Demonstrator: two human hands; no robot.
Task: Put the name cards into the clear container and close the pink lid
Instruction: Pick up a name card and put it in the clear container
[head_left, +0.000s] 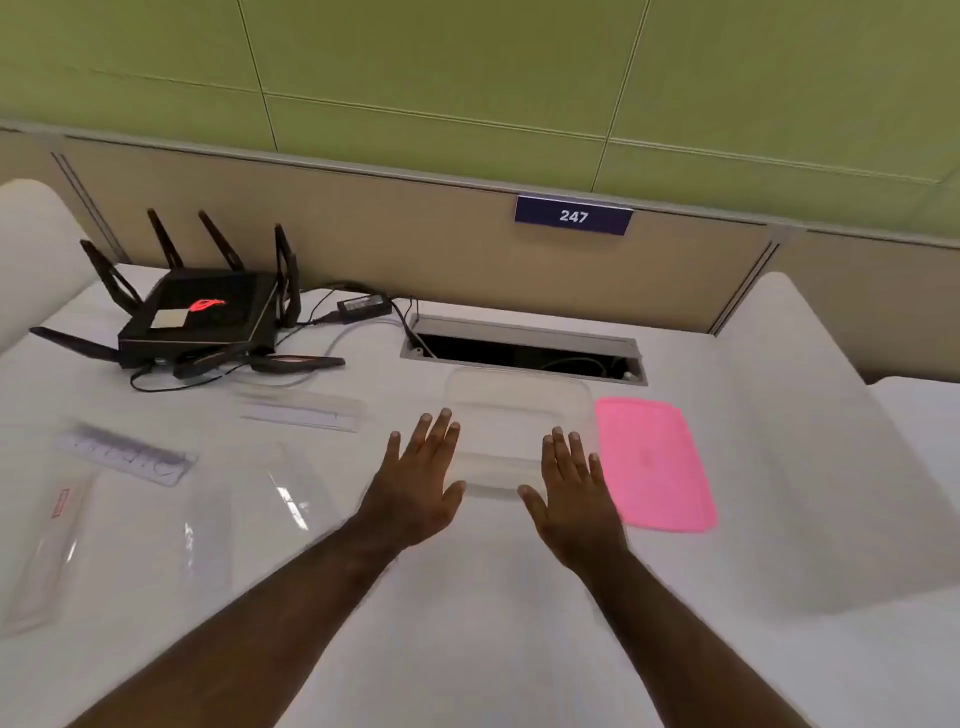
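Note:
The clear container stands empty on the white desk, just beyond my fingertips. The pink lid lies flat to its right, off the container. Clear name card holders lie to the left: one behind my left hand, one with dark lettering further left, and larger clear sleeves at the near left. My left hand is spread flat, palm down, at the container's near left corner. My right hand is spread the same way at the near right corner, beside the lid. Neither hand holds anything.
A black router with several antennas sits at the back left, with cables and a power brick. A cable slot opens in the desk behind the container. A beige partition with a "247" sign closes the back.

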